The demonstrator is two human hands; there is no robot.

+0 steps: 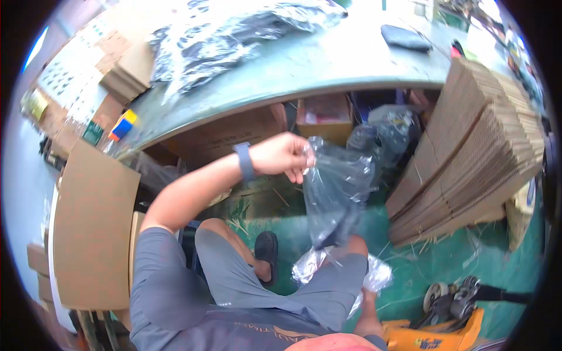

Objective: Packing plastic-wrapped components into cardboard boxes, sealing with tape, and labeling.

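My left hand (291,158), with a dark band on its wrist, pinches the upper edge of a clear plastic bag (336,187) between thumb and fingers. The bag hangs beside my right knee; something dark shows at its lower end, too unclear to name. Crinkled shiny plastic (379,276) lies lower down, around my right leg. Bare skin beside that plastic, at the lower right, seems to be my right forearm (367,313); its hand and fingers cannot be made out.
A long workbench (252,76) holds a heap of plastic-wrapped goods (234,35) and a dark folded item (405,37). Flattened cardboard stacks (462,152) stand at right, near a yellow pallet jack (433,338). Cardboard boxes (93,228) stand left; open boxes (324,117) sit under the bench.
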